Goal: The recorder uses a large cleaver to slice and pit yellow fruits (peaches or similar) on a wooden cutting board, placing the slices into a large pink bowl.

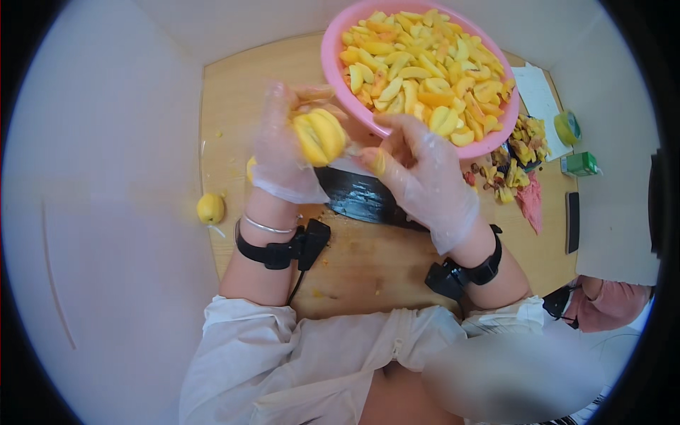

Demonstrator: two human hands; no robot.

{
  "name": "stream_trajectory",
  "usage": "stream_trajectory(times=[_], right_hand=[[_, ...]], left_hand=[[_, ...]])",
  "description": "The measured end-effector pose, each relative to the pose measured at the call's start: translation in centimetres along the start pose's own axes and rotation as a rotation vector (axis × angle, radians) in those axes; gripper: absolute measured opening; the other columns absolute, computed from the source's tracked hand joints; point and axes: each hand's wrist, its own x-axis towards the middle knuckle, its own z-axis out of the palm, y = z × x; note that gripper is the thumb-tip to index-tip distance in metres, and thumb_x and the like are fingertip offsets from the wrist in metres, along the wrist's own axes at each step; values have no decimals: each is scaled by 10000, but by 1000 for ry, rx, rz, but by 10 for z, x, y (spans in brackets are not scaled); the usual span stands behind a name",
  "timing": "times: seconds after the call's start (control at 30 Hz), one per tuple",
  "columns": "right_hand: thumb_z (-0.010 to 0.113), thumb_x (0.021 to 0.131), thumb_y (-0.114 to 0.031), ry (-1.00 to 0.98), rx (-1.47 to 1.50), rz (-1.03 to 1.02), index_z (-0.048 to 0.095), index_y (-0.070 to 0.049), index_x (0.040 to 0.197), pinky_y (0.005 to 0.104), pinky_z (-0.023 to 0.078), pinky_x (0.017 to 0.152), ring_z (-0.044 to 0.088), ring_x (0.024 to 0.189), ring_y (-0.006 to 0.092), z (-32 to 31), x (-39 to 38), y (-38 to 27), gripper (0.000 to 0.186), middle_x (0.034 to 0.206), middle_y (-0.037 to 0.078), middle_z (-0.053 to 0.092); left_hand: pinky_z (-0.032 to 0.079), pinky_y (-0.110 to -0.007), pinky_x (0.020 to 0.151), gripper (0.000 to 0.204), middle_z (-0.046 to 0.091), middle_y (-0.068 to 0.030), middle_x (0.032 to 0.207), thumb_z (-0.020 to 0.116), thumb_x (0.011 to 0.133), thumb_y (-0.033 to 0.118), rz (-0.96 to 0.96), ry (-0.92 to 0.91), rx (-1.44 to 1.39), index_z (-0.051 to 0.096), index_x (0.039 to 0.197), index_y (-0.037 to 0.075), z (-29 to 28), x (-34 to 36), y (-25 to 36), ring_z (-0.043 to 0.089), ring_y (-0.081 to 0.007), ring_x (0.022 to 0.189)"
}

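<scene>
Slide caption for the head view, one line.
Gloved left hand holds a grooved yellow fruit, right hand close beside it, near a pink basin of yellow slices.

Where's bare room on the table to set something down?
The table is mostly bare at back left, between the left hand and left wall, and front right, in front of the pink cloth. Crowded: back right, around the basin and scraps.

Fruit slices [418, 67] in basin [331, 60], whole fruit [211, 209] on table [237, 88] at left, scraps [527, 139] at right (paper [536, 98] beside them)
</scene>
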Motion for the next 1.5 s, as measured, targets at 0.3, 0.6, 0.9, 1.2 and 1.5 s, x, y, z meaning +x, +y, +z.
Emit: stream_trajectory(times=[0.3, 0.6, 0.9, 1.2, 1.5], right_hand=[[646, 854, -334, -92, -176, -108, 587, 19, 1104, 371, 491, 639, 633, 701, 326, 26, 17, -4, 436, 819, 195, 646], [495, 915, -282, 130, -293, -279, 603, 22, 1028, 431, 496, 582, 623, 628, 358, 38, 16, 10, 342, 698, 224, 622], [506, 905, -164, -26, -403, -350, 606, 9, 1075, 449, 494, 639, 619, 715, 392, 24, 14, 3, 263, 818, 239, 630], [573, 887, -287, 68, -146, -251, 569, 28, 968, 429, 495, 642, 611, 748, 375, 31, 13, 9, 325, 813, 216, 611], [559, 909, -255, 179, 292, -100, 567, 9, 1057, 368, 491, 717, 632, 801, 307, 23, 25, 17, 303, 844, 203, 630]], left_hand=[[521, -368, 826, 583, 596, -178, 1000, 350, 967, 533, 38, 39, -43, 468, 1187, 6, 8, 2, -19, 611, -267, 924], [492, -277, 720, 340, 614, -124, 959, 427, 998, 268, 270, 34, 273, 519, 1149, -22, 17, -4, -22, 588, -166, 831], [459, -272, 796, 336, 557, -96, 997, 450, 990, 267, 346, 55, 322, 576, 1116, -18, 17, -2, -32, 541, -145, 876], [395, -385, 1017, 913, 436, -180, 1296, 265, 882, 726, -28, 142, -65, 296, 1365, -48, 25, -1, -20, 468, -278, 1193], [430, -325, 968, 687, 456, -115, 1286, 480, 941, 505, 13, -171, -89, 322, 1377, -2, 38, -12, -19, 488, -194, 1157]])
